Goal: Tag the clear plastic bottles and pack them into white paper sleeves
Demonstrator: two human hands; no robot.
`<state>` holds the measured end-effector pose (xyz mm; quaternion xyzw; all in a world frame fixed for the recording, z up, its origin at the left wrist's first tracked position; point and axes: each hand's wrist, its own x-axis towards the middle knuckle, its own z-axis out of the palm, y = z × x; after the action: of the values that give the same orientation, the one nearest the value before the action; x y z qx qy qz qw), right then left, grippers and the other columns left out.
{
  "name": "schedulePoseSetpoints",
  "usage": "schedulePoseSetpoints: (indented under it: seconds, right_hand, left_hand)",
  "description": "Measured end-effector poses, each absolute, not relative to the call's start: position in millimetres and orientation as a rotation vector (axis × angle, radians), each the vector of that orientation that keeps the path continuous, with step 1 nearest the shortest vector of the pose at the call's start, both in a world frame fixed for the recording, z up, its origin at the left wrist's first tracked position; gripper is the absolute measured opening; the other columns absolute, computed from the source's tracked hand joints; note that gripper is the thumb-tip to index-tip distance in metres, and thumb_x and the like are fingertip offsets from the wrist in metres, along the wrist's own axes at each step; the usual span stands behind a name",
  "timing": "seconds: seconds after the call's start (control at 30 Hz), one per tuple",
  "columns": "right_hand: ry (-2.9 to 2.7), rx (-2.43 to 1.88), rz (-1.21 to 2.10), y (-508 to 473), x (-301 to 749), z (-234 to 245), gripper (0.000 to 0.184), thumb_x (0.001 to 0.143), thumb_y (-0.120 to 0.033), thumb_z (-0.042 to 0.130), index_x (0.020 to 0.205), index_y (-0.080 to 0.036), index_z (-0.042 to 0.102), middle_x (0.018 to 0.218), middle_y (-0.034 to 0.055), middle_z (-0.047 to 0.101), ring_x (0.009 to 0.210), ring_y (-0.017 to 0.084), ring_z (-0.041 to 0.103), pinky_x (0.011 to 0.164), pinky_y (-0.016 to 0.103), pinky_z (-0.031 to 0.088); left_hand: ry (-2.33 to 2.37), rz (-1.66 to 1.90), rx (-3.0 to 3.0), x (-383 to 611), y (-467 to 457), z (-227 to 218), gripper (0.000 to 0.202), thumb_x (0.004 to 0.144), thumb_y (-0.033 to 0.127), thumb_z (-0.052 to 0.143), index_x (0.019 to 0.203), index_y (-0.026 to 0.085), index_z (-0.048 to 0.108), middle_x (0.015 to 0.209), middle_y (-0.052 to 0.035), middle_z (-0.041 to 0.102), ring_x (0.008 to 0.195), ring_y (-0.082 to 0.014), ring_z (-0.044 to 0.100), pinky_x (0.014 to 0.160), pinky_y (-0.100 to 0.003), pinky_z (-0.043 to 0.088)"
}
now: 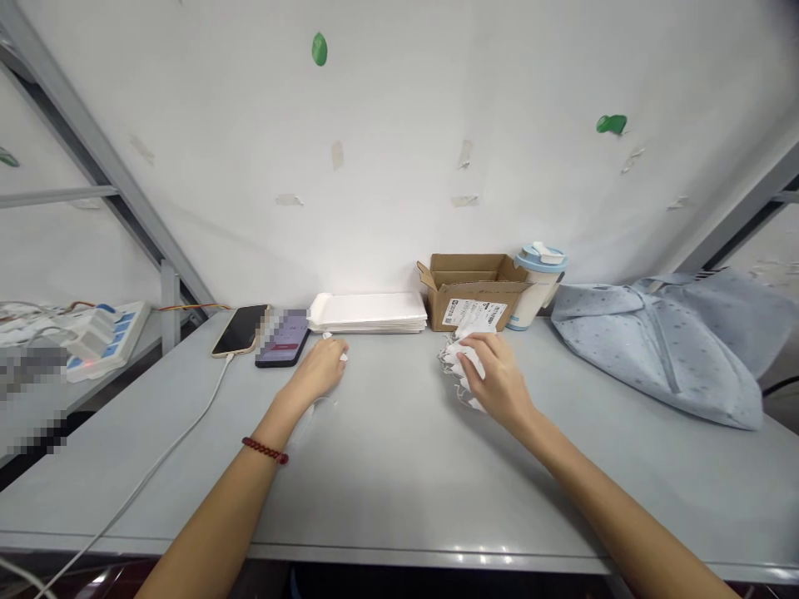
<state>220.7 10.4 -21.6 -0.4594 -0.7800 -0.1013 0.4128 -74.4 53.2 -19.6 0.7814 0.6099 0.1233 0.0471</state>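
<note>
A crumpled white fabric bundle is gripped on the grey table by the curled right hand, just before the brown cardboard box. Well apart, to the left, a small white piece is enclosed by the left hand.

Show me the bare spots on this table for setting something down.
Bare: the near table between the forearms, and the strip between left hand and right hand. Crowded: the back edge, with phones, white stack, box, cup; blue cloth fills the right.
</note>
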Motion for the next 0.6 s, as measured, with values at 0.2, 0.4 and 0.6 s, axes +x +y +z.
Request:
schedulePoseSetpoints:
  seconds: [0.2, 0.4, 0.6]
  right_hand:
    - [-2.335, -0.913, 0.134, -19, 157, -35, 0.019, 0.088, -0.021, 0.044, 0.104, -0.015, 0.052, 0.097, 0.0105, 0.06, 0.089, 0.02, 0.054, 0.076, 0.033, 0.045]
    - [-2.677, -0.731, 0.159, -27, 78, -39, 0.03, 0.089, -0.032, 0.046, 0.114, -0.015, 0.048, 0.091, 0.0082, 0.06, 0.083, 0.02, 0.054, 0.072, 0.032, 0.041]
    - [-2.747, -0.718, 0.109, -25, 49, -36, 0.036, 0.092, -0.04, 0.038, 0.121, -0.019, 0.044, 0.09, 0.0083, 0.061, 0.079, 0.02, 0.056, 0.07, 0.033, 0.039]
  left_hand:
    - [1.684, 0.646, 2.037, -70, 46, 2, 0.023, 0.065, 0.024, 0.059, 0.085, 0.014, 0.064, 0.08, -0.0062, 0.068, 0.077, -0.0207, 0.063, 0.071, -0.029, 0.049]
    - [1.586, 0.932, 1.755, -75, 46, 8, 0.025, 0.057, 0.028, 0.065, 0.077, 0.014, 0.063, 0.072, -0.0034, 0.064, 0.071, -0.0182, 0.06, 0.07, -0.03, 0.048]
    - [1.617, 1.058, 1.712, -72, 47, 7, 0.026, 0.057, 0.029, 0.067, 0.078, 0.014, 0.064, 0.075, -0.0043, 0.065, 0.071, -0.0176, 0.059, 0.071, -0.031, 0.048]
